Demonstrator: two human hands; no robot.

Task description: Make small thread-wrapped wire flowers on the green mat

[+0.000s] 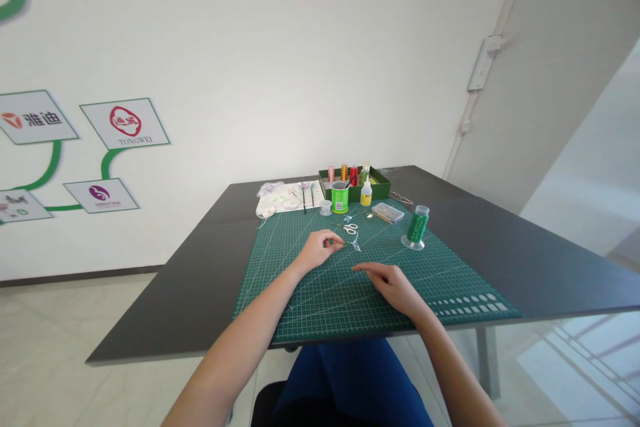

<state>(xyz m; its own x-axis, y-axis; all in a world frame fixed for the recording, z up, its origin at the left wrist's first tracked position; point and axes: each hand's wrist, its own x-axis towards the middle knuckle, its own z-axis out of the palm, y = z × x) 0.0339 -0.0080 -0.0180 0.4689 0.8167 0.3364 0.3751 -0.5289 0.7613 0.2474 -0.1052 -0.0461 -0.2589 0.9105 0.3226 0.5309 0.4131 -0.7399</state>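
Note:
My left hand (319, 249) is over the cutting mat, its thumb and fingertips pinched on the thin stem of a small pale blue petal piece (356, 246). The petals stick out to the right of the fingertips. Lower and to the right, my right hand (391, 282) has its index finger stretched toward the left, with the other fingers curled below; I see nothing in it. White-handled scissors (351, 229) lie just beyond the petal piece. A spool of green thread (417, 227) stands right of both hands.
The green cutting mat (320, 307) lies on a dark table (200, 280). Toward the back are a green tin (340, 199), a glue bottle (367, 193), a clear case (388, 213), a white spool (325, 207), a green box (383, 188) with thread spools, and a white sheet (285, 199).

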